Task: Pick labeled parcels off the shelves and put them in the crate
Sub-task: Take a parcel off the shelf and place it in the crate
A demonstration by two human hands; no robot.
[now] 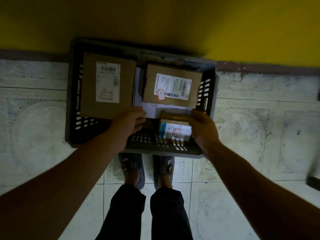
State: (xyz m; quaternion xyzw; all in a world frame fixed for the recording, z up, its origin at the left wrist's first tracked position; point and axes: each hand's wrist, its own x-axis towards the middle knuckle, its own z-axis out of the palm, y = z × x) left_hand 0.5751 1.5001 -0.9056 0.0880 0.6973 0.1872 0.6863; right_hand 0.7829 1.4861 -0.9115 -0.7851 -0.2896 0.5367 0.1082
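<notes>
Right hand (202,129) grips the small labelled brown cardboard parcel (174,130), lowering it into the dark slotted plastic crate (72,101); left hand (128,123) hovers half-open, empty, steadying.

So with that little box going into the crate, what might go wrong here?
The small parcel sits at the crate's near edge, gripped by the right hand; the left hand seems only to steady it, so it could tip or wedge. The large left parcel already lies tilted on the rim and might slide. Dim light makes labels hard to check.
</notes>
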